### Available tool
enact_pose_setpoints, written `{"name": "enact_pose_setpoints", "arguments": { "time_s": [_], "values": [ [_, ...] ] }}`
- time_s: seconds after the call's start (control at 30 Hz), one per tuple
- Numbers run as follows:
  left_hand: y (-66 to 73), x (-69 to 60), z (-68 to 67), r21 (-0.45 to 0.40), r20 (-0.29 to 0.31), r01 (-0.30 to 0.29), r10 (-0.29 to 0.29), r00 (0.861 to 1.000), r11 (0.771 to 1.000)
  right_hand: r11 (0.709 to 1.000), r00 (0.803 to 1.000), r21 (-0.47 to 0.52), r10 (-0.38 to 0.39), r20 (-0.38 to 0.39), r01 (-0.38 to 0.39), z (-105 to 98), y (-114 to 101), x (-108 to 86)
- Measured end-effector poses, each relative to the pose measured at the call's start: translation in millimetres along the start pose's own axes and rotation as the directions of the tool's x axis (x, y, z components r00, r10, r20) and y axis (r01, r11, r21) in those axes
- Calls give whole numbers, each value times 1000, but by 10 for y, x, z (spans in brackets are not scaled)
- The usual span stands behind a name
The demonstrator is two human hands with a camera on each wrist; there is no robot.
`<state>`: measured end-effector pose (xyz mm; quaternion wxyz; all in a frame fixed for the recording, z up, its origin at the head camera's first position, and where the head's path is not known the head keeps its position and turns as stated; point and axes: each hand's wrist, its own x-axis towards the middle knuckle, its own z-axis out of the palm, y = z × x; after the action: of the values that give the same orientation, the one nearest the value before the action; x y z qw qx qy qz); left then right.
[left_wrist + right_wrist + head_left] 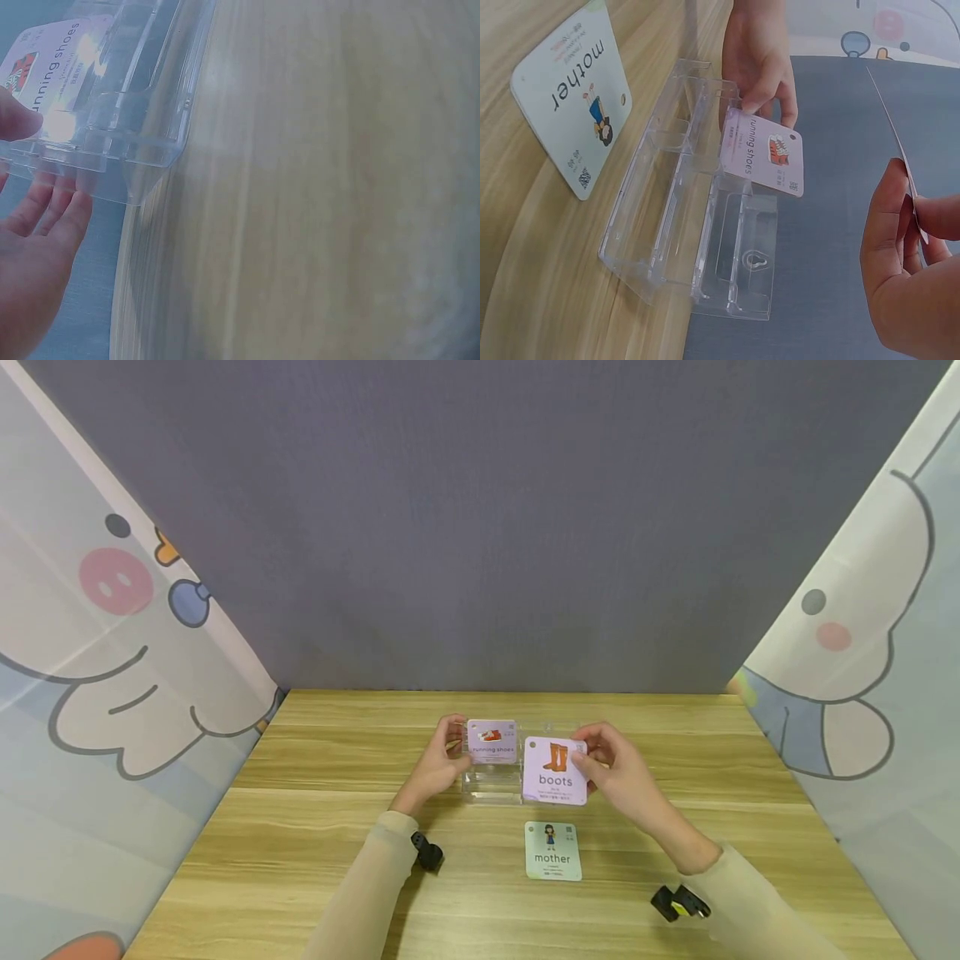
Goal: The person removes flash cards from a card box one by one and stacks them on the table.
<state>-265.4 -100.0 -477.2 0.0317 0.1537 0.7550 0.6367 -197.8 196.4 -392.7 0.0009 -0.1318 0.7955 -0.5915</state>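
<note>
With thumb and fingers, my right hand (pixel 621 774) pinches a lilac "boots" flash card (pixel 551 789) by its right edge. The card is held up in front of a clear plastic tiered rack (pixel 491 797); in the right wrist view it shows nearly edge-on, apart from the rack. My left hand (pixel 435 767) grips the rack's left end, thumb at the front and fingers behind. A "running shoes" card (pixel 492 757) leans upright in the rack's upper left part, beside the left thumb. In front of the rack, a pale green "mother" card (pixel 553 864) lies face up on the table.
The wood-grain table (pixel 300 835) meets a grey panel (pixel 480 568) at the back. Curtains with cartoon prints (pixel 127 677) hang on both sides. Black straps with small fittings (pixel 427 852) sit at the wrists.
</note>
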Motion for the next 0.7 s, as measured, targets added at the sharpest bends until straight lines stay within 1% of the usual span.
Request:
{"name": "enact_pose_setpoints", "arguments": {
  "time_s": [0.3, 0.7],
  "values": [
    [35, -7, -39, 1, 35, 5, -5, 999, 1000, 999, 999, -4, 38, 8, -38, -13, 17, -58],
    [43, -5, -26, 3, 27, 4, -5, 1000, 1000, 998, 998, -17, 60, 13, -60, -40, 102, -131]
  ]
}}
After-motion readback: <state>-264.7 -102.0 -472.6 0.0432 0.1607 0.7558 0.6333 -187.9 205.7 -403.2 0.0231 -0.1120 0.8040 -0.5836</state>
